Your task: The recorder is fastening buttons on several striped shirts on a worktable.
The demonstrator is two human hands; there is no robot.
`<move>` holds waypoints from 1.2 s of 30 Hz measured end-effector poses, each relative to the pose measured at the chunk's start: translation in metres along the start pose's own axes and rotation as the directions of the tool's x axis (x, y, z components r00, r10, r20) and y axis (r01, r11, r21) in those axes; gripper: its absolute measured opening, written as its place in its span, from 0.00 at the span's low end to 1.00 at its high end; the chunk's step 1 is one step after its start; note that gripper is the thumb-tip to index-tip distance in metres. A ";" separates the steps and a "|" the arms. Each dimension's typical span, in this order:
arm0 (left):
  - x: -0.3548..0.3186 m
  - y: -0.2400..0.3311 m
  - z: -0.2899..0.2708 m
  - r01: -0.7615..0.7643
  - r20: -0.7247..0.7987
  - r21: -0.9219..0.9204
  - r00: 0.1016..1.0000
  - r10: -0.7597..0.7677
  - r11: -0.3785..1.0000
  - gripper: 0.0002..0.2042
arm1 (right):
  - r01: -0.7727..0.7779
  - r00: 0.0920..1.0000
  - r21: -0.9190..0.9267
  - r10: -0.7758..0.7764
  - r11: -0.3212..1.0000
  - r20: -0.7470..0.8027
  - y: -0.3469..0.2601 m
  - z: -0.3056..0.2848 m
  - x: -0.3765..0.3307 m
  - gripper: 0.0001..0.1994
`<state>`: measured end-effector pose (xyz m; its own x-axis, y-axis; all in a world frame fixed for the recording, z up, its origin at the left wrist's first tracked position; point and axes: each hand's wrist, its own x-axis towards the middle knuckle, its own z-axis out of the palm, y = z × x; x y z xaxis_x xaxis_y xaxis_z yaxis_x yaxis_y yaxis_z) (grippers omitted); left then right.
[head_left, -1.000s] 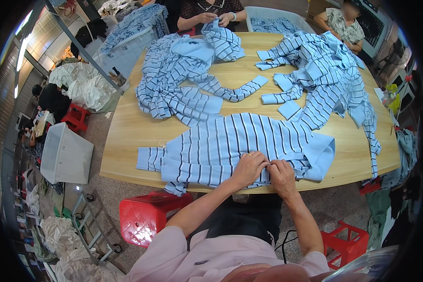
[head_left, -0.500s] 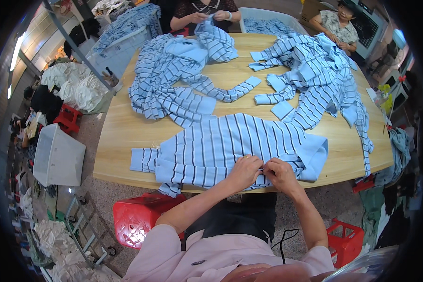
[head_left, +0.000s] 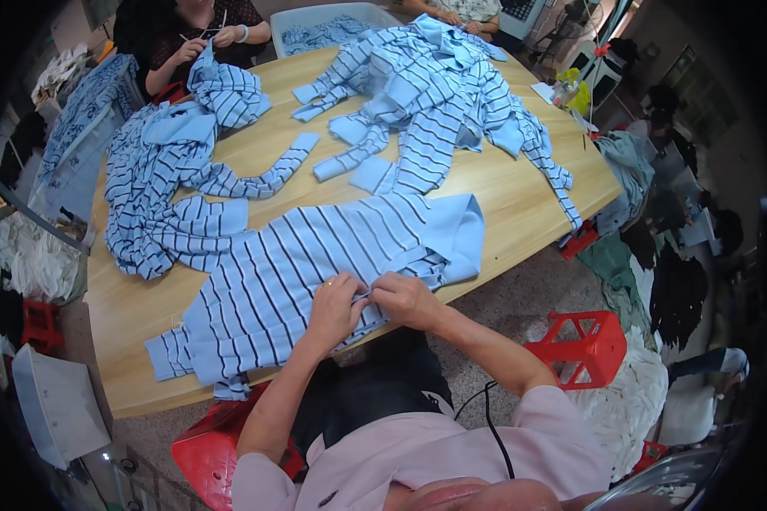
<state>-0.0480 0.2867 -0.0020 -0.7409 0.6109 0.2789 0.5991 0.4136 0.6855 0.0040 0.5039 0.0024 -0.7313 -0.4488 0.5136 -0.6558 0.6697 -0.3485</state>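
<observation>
We have the striped shirt (head_left: pixel 315 255) spread flat on the table (head_left: pixel 520 196), its hem at the near edge, and both hands meet at one spot on that hem. Our left hand (head_left: pixel 334 308) pinches a small fold of the fabric, fingers closed on it; our right hand (head_left: pixel 405 298) grips the same fold just beside it, thumb and fingers tight. To do this well, we judge, we should keep the cloth taut between the two pinches, work close to the fingertips, and let the rest of the shirt lie undisturbed. What the fingers pick at is too small to tell. More striped shirts (head_left: pixel 170 170) lie heaped farther back.
</observation>
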 end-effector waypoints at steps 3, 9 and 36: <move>0.002 -0.001 -0.001 0.031 0.042 -0.028 0.999 -0.030 0.999 0.11 | -0.071 0.995 0.039 0.068 0.997 0.079 0.003 -0.005 0.004 0.07; 0.000 -0.006 -0.002 0.070 0.062 -0.071 0.996 -0.065 0.995 0.11 | -0.226 0.974 0.065 0.224 0.972 0.039 -0.006 -0.006 0.011 0.08; -0.004 0.009 0.008 0.013 -0.203 0.224 0.979 0.033 0.975 0.08 | -0.132 0.981 -0.076 0.119 0.988 -0.153 -0.013 0.023 0.001 0.07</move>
<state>-0.0370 0.2937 -0.0021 -0.7666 0.4750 0.4321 0.6421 0.5621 0.5213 0.0078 0.4814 -0.0107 -0.7669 -0.2700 0.5822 -0.5373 0.7662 -0.3525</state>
